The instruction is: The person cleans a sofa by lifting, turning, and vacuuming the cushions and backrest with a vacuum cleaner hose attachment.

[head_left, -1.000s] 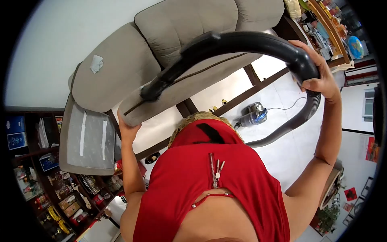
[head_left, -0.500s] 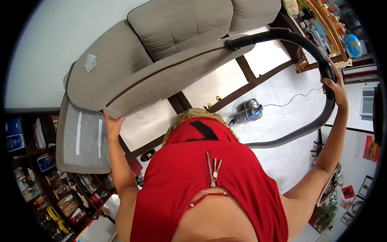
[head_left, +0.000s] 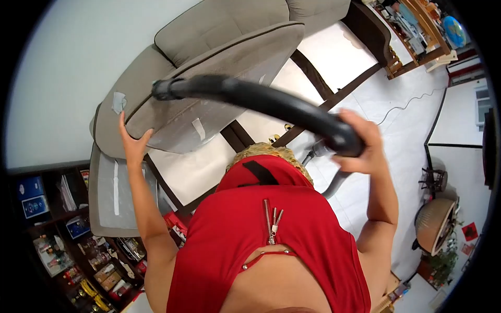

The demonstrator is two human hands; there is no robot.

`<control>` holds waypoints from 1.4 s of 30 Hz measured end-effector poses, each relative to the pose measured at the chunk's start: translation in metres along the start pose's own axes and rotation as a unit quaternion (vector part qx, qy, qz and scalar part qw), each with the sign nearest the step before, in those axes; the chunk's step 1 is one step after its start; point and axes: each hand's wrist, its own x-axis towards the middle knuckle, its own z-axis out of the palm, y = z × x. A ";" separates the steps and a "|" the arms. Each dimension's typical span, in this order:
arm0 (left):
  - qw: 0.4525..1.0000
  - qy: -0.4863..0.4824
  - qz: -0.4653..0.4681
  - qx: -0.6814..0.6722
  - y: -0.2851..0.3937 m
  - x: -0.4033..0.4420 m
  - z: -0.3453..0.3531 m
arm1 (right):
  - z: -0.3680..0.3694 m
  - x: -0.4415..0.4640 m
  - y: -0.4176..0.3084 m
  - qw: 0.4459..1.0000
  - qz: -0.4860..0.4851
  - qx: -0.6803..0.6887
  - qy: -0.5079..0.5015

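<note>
Black, hard-looking plastic makes up the vacuum tube [head_left: 271,104], which reaches across the tilted grey seat cushion [head_left: 182,120]; whether its far end touches the fabric, I cannot tell. The right hand [head_left: 365,143] has its fingers wrapped round the tube's bend, probably the best hold: stiff, fairly light, perhaps slippery, with the hose [head_left: 338,182] likely adding drag. The left hand [head_left: 136,146] grasps 1 end of the cushion between thumb and fingers, above the sofa base [head_left: 182,175]. Padded and bulky, it should give slightly, so its firmer piped edge seems the surer grip.
</note>
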 end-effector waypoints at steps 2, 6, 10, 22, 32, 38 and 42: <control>0.999 -0.031 0.020 0.021 -0.007 0.012 -0.006 | 0.031 0.013 -0.010 0.999 0.027 0.038 0.002; 0.999 -0.035 0.007 0.010 -0.018 0.019 -0.010 | 0.045 0.006 0.015 0.998 0.061 0.006 0.011; 0.999 -0.037 -0.019 -0.016 -0.032 0.018 -0.016 | 0.029 -0.028 0.058 0.983 0.167 -0.012 0.077; 0.999 -0.038 -0.025 -0.023 -0.029 0.026 -0.017 | 0.033 -0.063 0.070 0.945 0.247 0.020 0.214; 0.997 -0.038 -0.047 -0.039 -0.033 0.032 -0.019 | 0.054 -0.068 0.073 0.960 0.223 -0.067 0.155; 0.996 -0.036 -0.057 -0.050 -0.027 0.035 -0.016 | 0.034 -0.083 0.104 0.909 0.325 -0.098 0.241; 0.998 -0.035 -0.047 -0.023 -0.035 0.037 -0.018 | 0.039 -0.089 0.093 0.914 0.302 -0.080 0.258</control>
